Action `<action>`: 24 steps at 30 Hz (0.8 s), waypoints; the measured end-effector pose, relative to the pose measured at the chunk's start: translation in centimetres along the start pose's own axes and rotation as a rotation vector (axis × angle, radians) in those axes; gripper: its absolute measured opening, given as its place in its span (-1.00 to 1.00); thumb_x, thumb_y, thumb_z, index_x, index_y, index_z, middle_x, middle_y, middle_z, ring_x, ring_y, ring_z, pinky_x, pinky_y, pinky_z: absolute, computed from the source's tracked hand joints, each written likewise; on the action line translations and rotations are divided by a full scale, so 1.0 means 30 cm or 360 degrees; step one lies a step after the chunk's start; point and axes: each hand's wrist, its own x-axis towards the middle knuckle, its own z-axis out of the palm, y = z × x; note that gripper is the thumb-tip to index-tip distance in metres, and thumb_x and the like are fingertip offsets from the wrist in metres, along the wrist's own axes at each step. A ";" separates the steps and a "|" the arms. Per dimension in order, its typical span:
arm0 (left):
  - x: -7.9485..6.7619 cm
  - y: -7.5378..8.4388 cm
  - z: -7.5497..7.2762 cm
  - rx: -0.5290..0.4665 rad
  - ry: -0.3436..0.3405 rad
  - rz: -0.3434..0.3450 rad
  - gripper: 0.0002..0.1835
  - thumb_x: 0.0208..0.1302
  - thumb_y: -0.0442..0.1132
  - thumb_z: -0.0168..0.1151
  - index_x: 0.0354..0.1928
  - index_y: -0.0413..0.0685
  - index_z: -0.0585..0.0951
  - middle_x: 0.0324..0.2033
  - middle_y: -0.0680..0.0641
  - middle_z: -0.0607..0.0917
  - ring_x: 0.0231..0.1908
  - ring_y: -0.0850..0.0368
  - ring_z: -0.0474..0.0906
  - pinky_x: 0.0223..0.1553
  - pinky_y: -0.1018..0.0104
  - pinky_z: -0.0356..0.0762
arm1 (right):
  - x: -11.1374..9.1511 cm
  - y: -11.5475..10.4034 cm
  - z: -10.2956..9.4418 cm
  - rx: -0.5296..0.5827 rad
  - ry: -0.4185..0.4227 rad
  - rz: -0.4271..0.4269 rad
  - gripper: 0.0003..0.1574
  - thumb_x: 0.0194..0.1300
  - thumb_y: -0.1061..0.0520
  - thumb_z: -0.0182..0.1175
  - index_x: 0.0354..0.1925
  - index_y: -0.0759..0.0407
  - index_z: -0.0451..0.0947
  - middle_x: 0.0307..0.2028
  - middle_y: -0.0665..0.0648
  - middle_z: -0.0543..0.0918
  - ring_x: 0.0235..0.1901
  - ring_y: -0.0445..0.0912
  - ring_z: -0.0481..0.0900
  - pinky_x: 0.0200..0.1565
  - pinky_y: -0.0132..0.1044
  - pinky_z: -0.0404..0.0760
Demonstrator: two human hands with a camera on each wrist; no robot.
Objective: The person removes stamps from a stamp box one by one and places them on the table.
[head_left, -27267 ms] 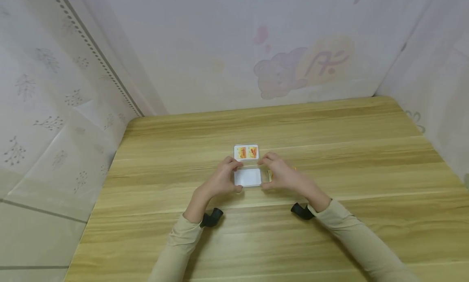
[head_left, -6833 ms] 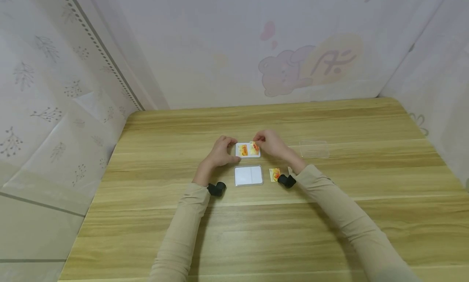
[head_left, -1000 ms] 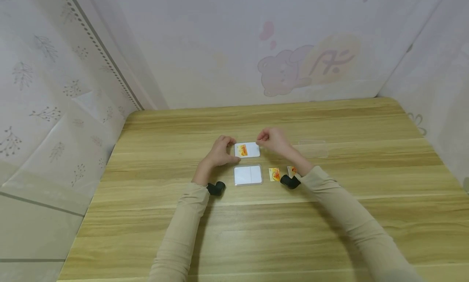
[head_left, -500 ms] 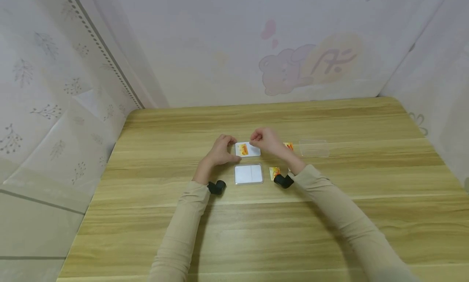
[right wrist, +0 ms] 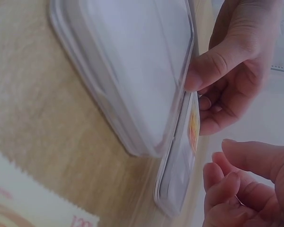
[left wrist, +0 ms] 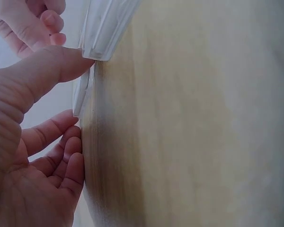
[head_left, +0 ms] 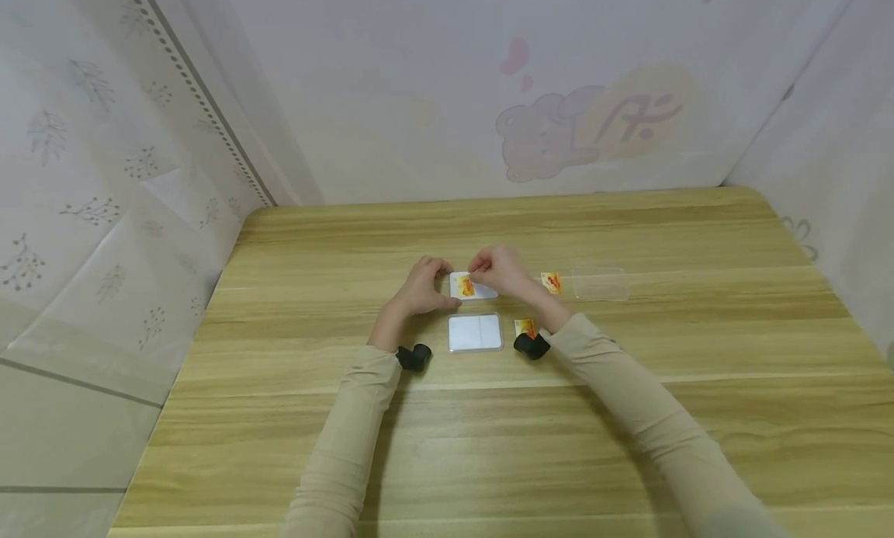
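My left hand (head_left: 422, 286) holds the left end of the farther white plastic case (head_left: 482, 292) between thumb and fingers. An orange-and-yellow stamp (head_left: 466, 287) lies on that case's left half; its right half is plain white. Over the case is my right hand (head_left: 504, 272), thumb and fingertips loosely bent beside the stamp. The right wrist view shows its thumb tip (right wrist: 229, 144) and fingers apart, with nothing between them. Nearer me lies a second white case (head_left: 475, 334) with a clear rim and a dividing line, and no stamp on it.
One stamp (head_left: 551, 281) lies to the right of the farther case, and another stamp (head_left: 524, 327) is partly hidden by the black right wrist camera (head_left: 532, 345). A thin clear plastic cover (head_left: 601, 284) lies farther right on the wooden table (head_left: 454, 445).
The right-half stamp of the farther case, there 6.8 seconds ago, now lies on the table to its right. Over the last second my right hand moved left, toward the left-half stamp.
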 end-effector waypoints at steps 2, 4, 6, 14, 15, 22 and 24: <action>0.000 0.000 0.000 -0.0002 -0.0001 0.0004 -0.35 -0.08 -0.25 0.46 0.07 -0.33 0.43 0.02 -0.23 0.40 0.07 -0.09 0.30 0.17 0.12 0.25 | 0.000 -0.001 0.002 -0.0003 -0.0013 -0.0002 -0.87 0.14 0.30 0.26 -0.32 0.38 0.63 -0.42 0.20 0.64 -0.44 -0.11 0.50 -0.42 -0.43 0.43; -0.001 0.001 0.000 -0.0009 -0.0004 0.0004 -0.35 -0.09 -0.25 0.46 0.08 -0.33 0.43 0.02 -0.23 0.40 0.07 -0.09 0.30 0.17 0.12 0.25 | 0.000 -0.003 0.004 0.0011 -0.0032 -0.0003 -0.86 0.14 0.31 0.25 -0.30 0.39 0.63 -0.40 0.21 0.65 -0.43 -0.10 0.51 -0.41 -0.42 0.45; -0.001 0.000 0.000 -0.0010 -0.0004 0.0007 -0.35 -0.08 -0.25 0.46 0.08 -0.33 0.43 0.02 -0.24 0.39 0.07 -0.09 0.30 0.17 0.12 0.25 | 0.001 -0.008 0.005 0.0018 -0.0052 -0.0006 -0.84 0.14 0.31 0.25 -0.29 0.40 0.62 -0.39 0.21 0.65 -0.42 -0.09 0.52 -0.39 -0.40 0.47; 0.001 -0.003 0.001 -0.0017 0.0009 0.0018 -0.35 -0.07 -0.25 0.46 0.07 -0.35 0.43 0.01 -0.25 0.40 0.07 -0.10 0.30 0.17 0.12 0.25 | 0.021 -0.006 0.022 -0.0034 -0.0079 -0.0007 -0.83 0.12 0.33 0.26 -0.27 0.41 0.62 -0.38 0.23 0.66 -0.38 -0.06 0.53 -0.33 -0.38 0.49; 0.002 -0.003 0.001 -0.0020 0.0008 0.0013 -0.35 -0.07 -0.25 0.46 0.07 -0.35 0.43 0.01 -0.24 0.40 0.07 -0.10 0.30 0.18 0.12 0.25 | 0.023 -0.006 0.024 -0.0043 -0.0082 0.0000 -0.83 0.12 0.33 0.26 -0.27 0.41 0.62 -0.38 0.22 0.65 -0.39 -0.07 0.52 -0.32 -0.38 0.48; -0.003 0.000 0.001 -0.0015 0.0026 0.0034 -0.36 -0.09 -0.25 0.46 0.05 -0.35 0.44 0.00 -0.25 0.40 0.06 -0.10 0.30 0.17 0.10 0.25 | 0.034 -0.007 0.039 -0.0073 -0.0084 0.0054 -0.85 0.08 0.35 0.27 -0.30 0.40 0.60 -0.48 0.15 0.59 -0.49 -0.15 0.41 -0.42 -0.44 0.37; -0.004 -0.001 0.003 -0.0014 0.0026 0.0037 -0.36 -0.09 -0.25 0.46 0.05 -0.36 0.44 0.00 -0.25 0.40 0.06 -0.11 0.30 0.17 0.10 0.25 | 0.034 -0.010 0.044 -0.0071 -0.0092 0.0072 -0.85 0.08 0.36 0.27 -0.30 0.40 0.58 -0.52 0.13 0.55 -0.52 -0.16 0.38 -0.46 -0.45 0.36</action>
